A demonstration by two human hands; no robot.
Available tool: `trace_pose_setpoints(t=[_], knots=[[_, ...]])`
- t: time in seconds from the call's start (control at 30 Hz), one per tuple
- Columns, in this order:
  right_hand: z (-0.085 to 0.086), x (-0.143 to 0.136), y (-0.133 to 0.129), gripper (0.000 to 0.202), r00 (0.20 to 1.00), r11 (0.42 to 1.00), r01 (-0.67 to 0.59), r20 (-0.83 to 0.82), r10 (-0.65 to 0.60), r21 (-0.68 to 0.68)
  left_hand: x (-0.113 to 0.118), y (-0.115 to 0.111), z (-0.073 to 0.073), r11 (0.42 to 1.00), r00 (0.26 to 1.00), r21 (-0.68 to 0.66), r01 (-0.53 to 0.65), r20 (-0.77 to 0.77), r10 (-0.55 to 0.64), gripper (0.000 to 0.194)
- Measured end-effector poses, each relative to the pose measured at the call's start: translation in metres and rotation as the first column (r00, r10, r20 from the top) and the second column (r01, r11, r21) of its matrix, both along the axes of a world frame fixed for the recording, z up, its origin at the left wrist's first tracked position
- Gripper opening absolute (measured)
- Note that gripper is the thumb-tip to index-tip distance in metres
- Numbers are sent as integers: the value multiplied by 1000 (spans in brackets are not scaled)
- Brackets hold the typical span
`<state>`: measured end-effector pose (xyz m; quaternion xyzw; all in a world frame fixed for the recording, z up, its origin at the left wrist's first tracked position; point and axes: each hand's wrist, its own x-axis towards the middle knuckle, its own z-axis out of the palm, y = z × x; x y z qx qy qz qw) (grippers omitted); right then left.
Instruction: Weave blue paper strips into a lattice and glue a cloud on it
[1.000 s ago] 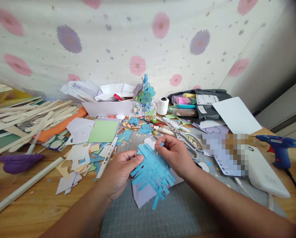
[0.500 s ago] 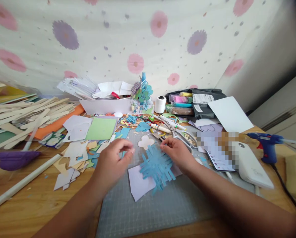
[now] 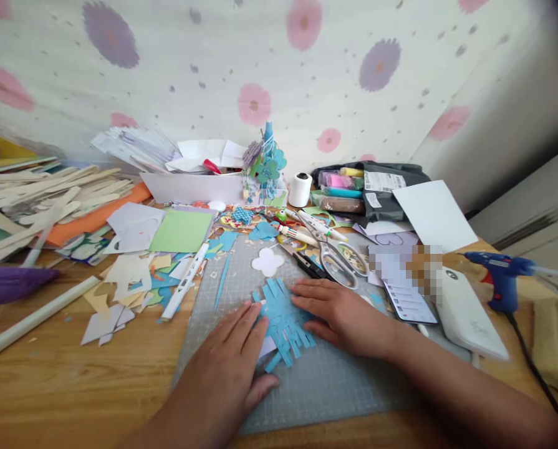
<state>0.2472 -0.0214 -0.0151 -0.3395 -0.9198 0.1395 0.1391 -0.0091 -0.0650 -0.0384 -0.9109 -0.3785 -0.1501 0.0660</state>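
A lattice of woven blue paper strips (image 3: 283, 317) lies on the grey cutting mat (image 3: 344, 380), over a pale lilac sheet (image 3: 266, 347) that mostly hides under it and my hand. My left hand (image 3: 232, 355) rests flat at the lattice's left edge, fingers stretched out, thumb apart. On the right side, my right hand (image 3: 337, 308) lies with its fingers extended over the strips' edge. Neither hand grips anything. Just beyond the lattice are a white flower cutout (image 3: 267, 262) and a black-handled cutter (image 3: 312, 266). One loose blue strip (image 3: 222, 282) lies on the mat's left part.
Scissors (image 3: 337, 262) and pens lie behind my right hand. A phone (image 3: 407, 299), a white power bank (image 3: 472, 318) and a blue glue gun (image 3: 498, 274) are to the right. Paper scraps (image 3: 129, 280), a white marker (image 3: 185, 284) and wooden sticks (image 3: 49, 199) spread leftward.
My left hand has come down from above the mat to the lattice's left edge. My right hand has moved from a pinch at its upper corner to lying flat. The view has shifted slightly.
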Motion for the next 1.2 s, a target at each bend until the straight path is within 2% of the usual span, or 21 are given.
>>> trace_pose_setpoints(t=[0.07,0.17,0.23,0.5,0.63,0.77,0.9,1.03,1.2], knots=[[-4,1,0,41,1000,999,-15,27,14,42,2,-1,3,1000,999,16,12,30,-13,51],[-10,4,1,39,999,994,-33,34,30,104,5,-2,8,999,994,-32,26,104,-23,27],[-14,4,1,38,999,989,-38,39,33,142,5,-1,10,998,988,-49,28,154,-21,21],[-18,-2,-3,33,999,969,21,43,-32,246,-1,10,6,997,977,27,72,202,-76,26],[-15,2,-1,35,1000,982,-3,20,-1,188,-5,14,4,994,975,39,99,197,-105,29],[-13,7,1,28,999,993,-26,-24,29,114,-7,18,6,986,968,93,137,200,-153,31],[-15,6,0,24,999,984,-35,-22,39,172,-8,20,6,983,966,104,149,198,-167,32],[-16,3,-2,24,999,970,-35,-7,38,242,-9,18,0,986,965,92,142,209,-158,31],[-15,3,-2,23,999,966,-39,11,38,256,-14,15,-6,986,972,84,147,171,-160,32]])
